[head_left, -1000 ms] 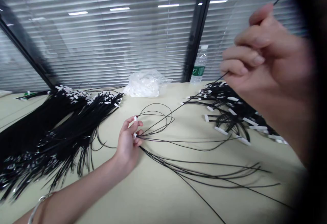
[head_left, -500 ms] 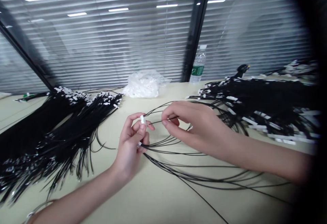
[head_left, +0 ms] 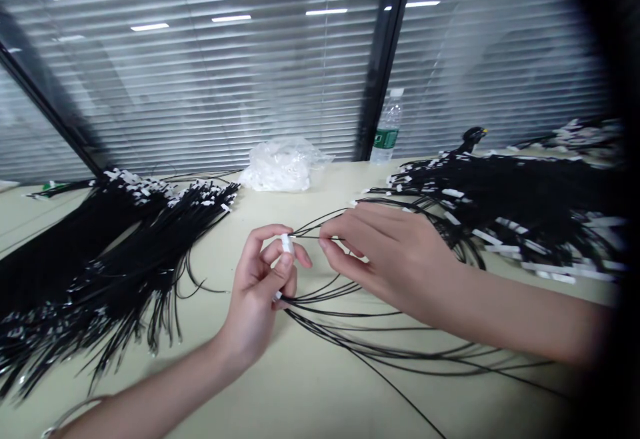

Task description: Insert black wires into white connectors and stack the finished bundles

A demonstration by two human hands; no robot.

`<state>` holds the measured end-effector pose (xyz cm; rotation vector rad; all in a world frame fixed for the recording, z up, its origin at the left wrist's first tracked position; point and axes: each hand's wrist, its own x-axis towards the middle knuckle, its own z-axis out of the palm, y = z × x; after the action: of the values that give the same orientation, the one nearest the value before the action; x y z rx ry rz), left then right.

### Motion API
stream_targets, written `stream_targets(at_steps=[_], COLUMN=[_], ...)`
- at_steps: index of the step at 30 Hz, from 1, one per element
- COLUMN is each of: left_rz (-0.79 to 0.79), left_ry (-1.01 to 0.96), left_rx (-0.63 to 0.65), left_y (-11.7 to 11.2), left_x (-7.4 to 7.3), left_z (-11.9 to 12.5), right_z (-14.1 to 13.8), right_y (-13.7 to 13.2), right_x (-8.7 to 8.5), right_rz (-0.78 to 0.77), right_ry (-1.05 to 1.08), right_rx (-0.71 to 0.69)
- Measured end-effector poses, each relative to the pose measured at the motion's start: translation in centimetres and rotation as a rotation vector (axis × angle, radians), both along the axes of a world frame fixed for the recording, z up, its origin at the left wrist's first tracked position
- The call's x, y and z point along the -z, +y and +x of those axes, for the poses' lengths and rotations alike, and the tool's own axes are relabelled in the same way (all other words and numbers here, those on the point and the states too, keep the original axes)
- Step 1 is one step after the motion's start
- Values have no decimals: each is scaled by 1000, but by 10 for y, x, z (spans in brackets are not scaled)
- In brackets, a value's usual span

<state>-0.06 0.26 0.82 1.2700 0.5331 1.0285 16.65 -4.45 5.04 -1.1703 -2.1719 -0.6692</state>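
Through the head camera I had my left hand [head_left: 263, 282] in the middle of the view, its thumb and fingers pinching a small white connector [head_left: 287, 243], which stood nearly upright above the table [head_left: 310, 392]; my right hand [head_left: 395, 252] was just to the right of it, palm down, thumb and forefinger closed on a thin black wire [head_left: 314, 237]; the tip of that wire pointed at the connector, though the view was too coarse for me to say whether it had entered. A second white connector [head_left: 278, 296] sat lower in the left hand, by the curled fingers, with black wires [head_left: 345, 287] fanning rightward from there and passing under my right hand; on the table to the left I had a thick bundle of black cables [head_left: 130, 245], white-ended at the far side; to the right lay another cable pile [head_left: 520, 185]; between them, farther back, were a clear plastic bag [head_left: 285, 164] and a green-labelled bottle [head_left: 386, 137].
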Motion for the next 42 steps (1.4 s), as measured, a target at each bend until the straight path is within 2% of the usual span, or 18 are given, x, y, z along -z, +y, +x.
stream_targets(at_steps=[8,14,18,21,24,26,30,34,37,42], left_rz=[27,121,132,67,-77,-190,-361,-308,-211,-161], left_ry=[19,78,80,83,48,-4,-30,33,100,133], left_rx=[8,-39,-19,5,-36,-74,-61,-30,-24,8], left_y=[-2,-1,1,4,10,14,16,17,24,44], left_x=[1,4,7,7,8,10,15,16,17,14], left_z=[0,-1,-1,-1,-1,-2,-3,-1,-3,-11], right_z=[0,-2,-3,-3,-6,-10,-21,-21,-12,3], right_y=[-2,-3,0,2,1,-2,-3,10,22,30], right_x=[0,1,3,0,-5,-3,21,49,50,35], right_rz=[33,48,50,74,111,83,-177,-405,-627,-922], right_ry=[-92,-94,-93,-133,-133,-121,-178,-151,3,188], right_rx=[-28,-52,-68,-22,34,14,-74,-93,-136,-157])
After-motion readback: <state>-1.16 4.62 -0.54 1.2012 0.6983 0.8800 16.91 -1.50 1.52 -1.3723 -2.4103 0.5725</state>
